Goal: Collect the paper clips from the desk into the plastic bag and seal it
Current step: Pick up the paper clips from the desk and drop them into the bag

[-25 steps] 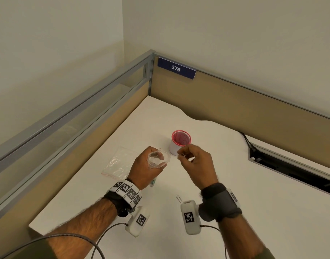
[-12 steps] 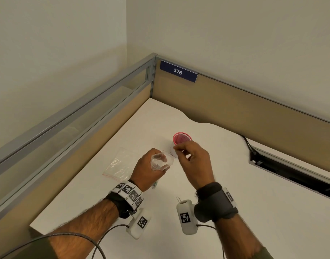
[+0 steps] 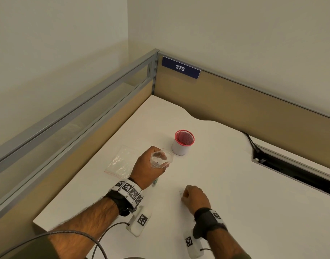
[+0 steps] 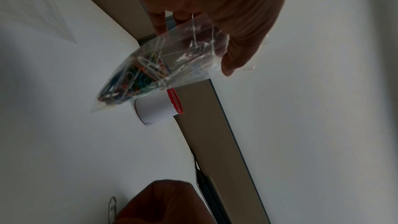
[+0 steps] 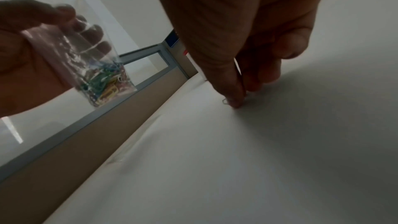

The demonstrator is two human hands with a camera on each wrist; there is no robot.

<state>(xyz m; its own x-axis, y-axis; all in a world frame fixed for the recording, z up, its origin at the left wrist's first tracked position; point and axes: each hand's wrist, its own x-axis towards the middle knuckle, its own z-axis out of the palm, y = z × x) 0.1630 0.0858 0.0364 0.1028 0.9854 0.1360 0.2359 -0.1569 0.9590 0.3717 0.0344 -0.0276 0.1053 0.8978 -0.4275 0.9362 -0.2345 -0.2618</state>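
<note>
My left hand holds a clear plastic bag above the white desk, its mouth spread upward. Seen from the left wrist, the bag hangs from the fingers with several coloured paper clips bunched in its bottom corner. My right hand is down on the desk nearer to me, fingers curled. In the right wrist view its thumb and fingertips pinch a thin silver paper clip against the desktop. That paper clip pokes out just left of the fingers.
A white cup with a red mesh rim stands just beyond the bag. A second flat plastic bag lies on the desk to the left. Partition walls close the back and left. A dark cable slot runs at the right.
My right hand has dropped from the bag's mouth down to the desk nearer me and closed on a paper clip. The left hand still holds the bag up.
</note>
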